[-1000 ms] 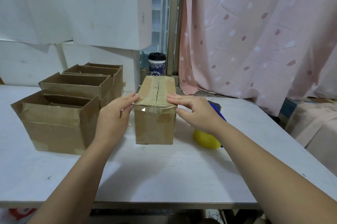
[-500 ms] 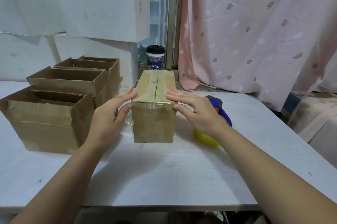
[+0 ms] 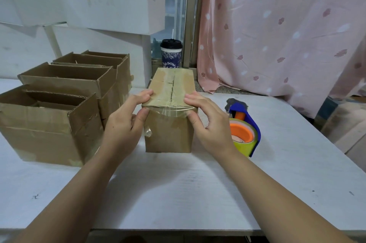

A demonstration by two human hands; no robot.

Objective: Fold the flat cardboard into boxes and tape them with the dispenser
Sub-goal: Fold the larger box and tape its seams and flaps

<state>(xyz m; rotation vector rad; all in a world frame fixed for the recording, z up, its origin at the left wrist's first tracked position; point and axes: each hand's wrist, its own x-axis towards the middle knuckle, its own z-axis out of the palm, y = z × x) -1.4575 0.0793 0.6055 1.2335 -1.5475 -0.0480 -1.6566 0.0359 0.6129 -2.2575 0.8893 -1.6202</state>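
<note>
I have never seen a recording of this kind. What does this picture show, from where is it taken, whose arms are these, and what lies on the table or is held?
There is no machine here. A person works with bare hands, and one wide camera worn on the head looks forward and down, so both arms enter from below. On the white table stands a closed cardboard box with clear tape over its near top edge. The left hand and the right hand each pinch a near top corner, fingers on top and thumb on the front. To the right of it lies a blue tape dispenser, untouched. At the left stand open boxes. Farther back are a paper cup and a pink curtain.
</note>
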